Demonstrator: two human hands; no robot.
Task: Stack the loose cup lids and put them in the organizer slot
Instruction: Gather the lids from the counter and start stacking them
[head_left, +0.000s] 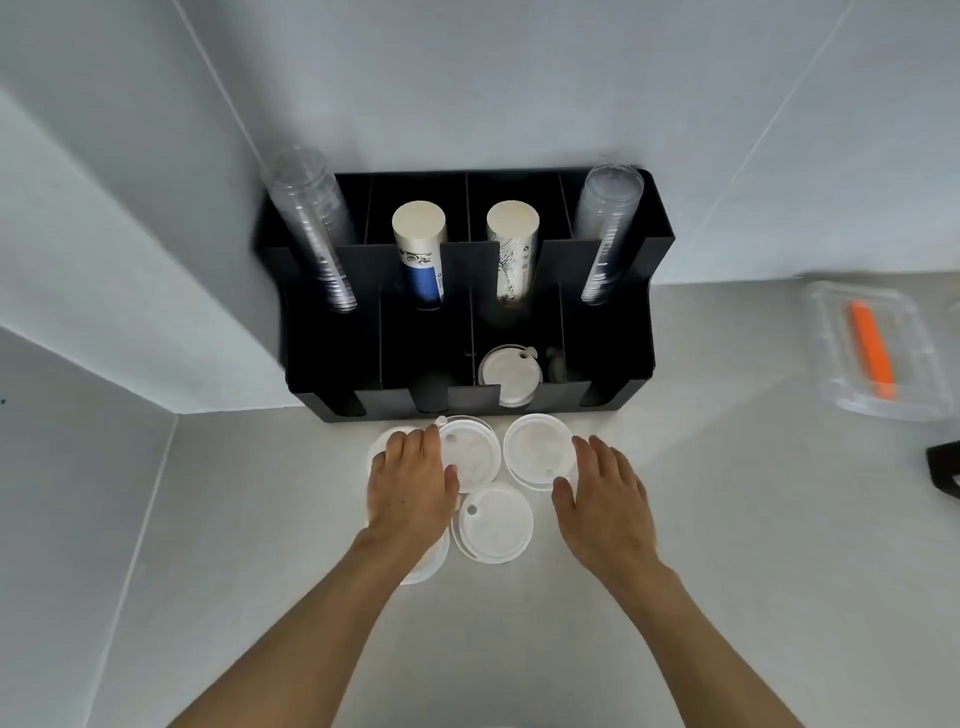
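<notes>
Several loose white cup lids lie on the counter in front of a black organizer (613, 364). My left hand (413, 480) rests flat over the far-left lid (382, 444), fingers straight, its edge against the lid with a tab (472, 457). My right hand (605, 493) hovers open beside the right lid (537, 449), fingertips and thumb at its rim. A fourth lid (493, 522) lies between my hands. Another lid (426, 571) peeks out under my left wrist. A lid stack (509, 371) sits in the organizer's third front slot.
The organizer's back slots hold clear cup stacks (311, 228) and paper cup stacks (421, 249). A clear tray with an orange tool (872, 358) lies at the right. A black object (945, 462) shows at the right edge. Walls close in at back and left.
</notes>
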